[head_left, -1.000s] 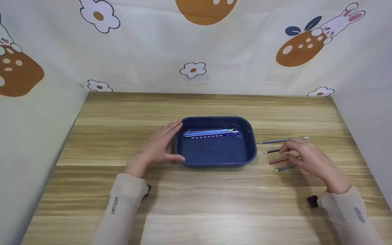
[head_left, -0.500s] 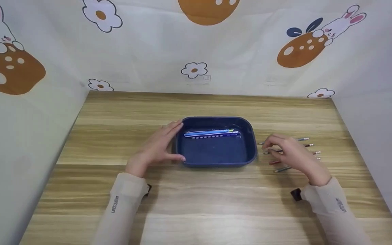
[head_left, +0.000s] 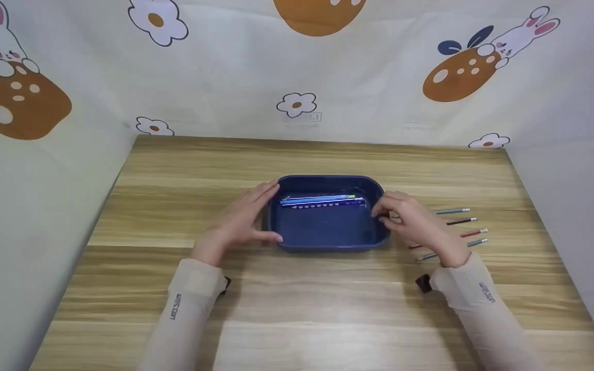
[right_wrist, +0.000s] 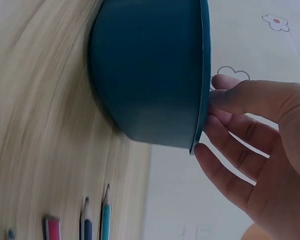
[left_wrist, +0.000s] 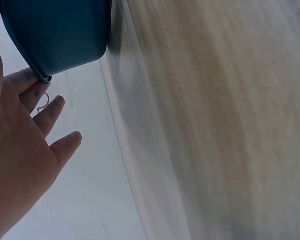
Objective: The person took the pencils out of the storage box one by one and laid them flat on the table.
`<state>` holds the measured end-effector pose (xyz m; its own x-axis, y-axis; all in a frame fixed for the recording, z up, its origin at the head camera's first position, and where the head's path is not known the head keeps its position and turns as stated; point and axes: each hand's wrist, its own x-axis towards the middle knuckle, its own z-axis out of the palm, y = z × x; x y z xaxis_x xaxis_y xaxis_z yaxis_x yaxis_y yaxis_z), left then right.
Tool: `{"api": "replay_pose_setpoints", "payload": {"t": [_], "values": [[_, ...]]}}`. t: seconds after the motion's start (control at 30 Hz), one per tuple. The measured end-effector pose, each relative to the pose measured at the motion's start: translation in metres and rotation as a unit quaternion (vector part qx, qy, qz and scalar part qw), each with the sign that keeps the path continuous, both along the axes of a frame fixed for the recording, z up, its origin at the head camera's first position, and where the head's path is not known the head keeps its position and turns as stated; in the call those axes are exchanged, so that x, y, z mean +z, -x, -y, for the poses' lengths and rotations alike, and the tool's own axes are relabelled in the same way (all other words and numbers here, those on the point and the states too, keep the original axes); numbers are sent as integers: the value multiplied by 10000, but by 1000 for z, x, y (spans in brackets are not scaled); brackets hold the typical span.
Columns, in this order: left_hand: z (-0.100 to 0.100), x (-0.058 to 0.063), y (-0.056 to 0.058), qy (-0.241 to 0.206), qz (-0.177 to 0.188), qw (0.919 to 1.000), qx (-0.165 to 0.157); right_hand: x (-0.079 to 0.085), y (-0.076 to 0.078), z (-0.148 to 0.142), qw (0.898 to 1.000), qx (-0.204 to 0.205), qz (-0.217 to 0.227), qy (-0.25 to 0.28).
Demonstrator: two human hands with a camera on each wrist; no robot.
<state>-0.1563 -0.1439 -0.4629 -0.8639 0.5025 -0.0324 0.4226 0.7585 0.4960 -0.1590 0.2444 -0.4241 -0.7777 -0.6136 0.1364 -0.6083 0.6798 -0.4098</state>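
Note:
A dark blue plastic box (head_left: 328, 232) stands upright on the table, with several blue pencils (head_left: 323, 201) lying inside along its back. My left hand (head_left: 237, 221) touches the box's left end, its thumb and fingers spread along the rim. At the opposite end, my right hand (head_left: 408, 219) pinches the rim with bent fingers and thumb. In the right wrist view, those fingertips (right_wrist: 217, 100) meet the box's edge. Several pencils (head_left: 475, 233) lie side by side on the table, partly hidden under the right hand and wrist.
The wood-grain table (head_left: 297, 304) is bounded by a patterned cloth (head_left: 225, 93) at the back and pale sides left and right. Each sleeve cuff carries a small black wrist camera (head_left: 424, 283).
My right hand has moved left from above the loose pencils to the box's right rim, uncovering the pencils' eraser ends. My left hand stays at the box's left end.

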Motion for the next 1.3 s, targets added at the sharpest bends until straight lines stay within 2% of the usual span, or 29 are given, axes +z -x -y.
{"api": "replay_pose_setpoints", "payload": {"t": [0.2,0.37,0.8,1.0,1.3], "values": [[0,1,0,17,55,10000,-12,1,6,14,9997,-245,-45,39],[0,2,0,-22,43,10000,-25,-2,13,24,9998,-130,-138,66],[0,1,0,16,26,10000,-18,-17,25,50,9995,50,317,44],[0,-1,0,-114,-61,9999,-93,-24,28,60,9996,9,202,-194],[0,0,0,3,-96,9999,-53,-37,32,70,9980,-56,276,-558]]}}
